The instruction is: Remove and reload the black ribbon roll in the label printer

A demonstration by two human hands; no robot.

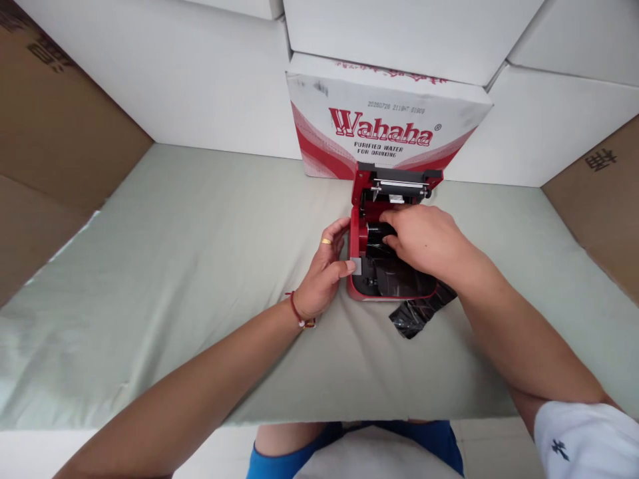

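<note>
A red and black label printer (pixel 355 286) stands on the cloth with its lid (pixel 399 176) raised. My left hand (pixel 327 269) grips its left side, thumb on a grey piece at the front edge and fingers along the outer wall. Inside the printer lies a black ribbon roll (pixel 377 234), which my right hand (pixel 424 239) pinches from the right; some of the fingertips are hidden in the housing. Shiny black ribbon film (pixel 414 316) trails out over the printer's front right edge onto the cloth.
Behind the printer stands a white and red Wahaha water carton (pixel 384 126), against stacked white boxes (pixel 219 80). Brown cardboard boxes flank the table at the left (pixel 64 126) and right (pixel 599 193). A pale green cloth (pixel 224 233) covers the table, slightly wrinkled.
</note>
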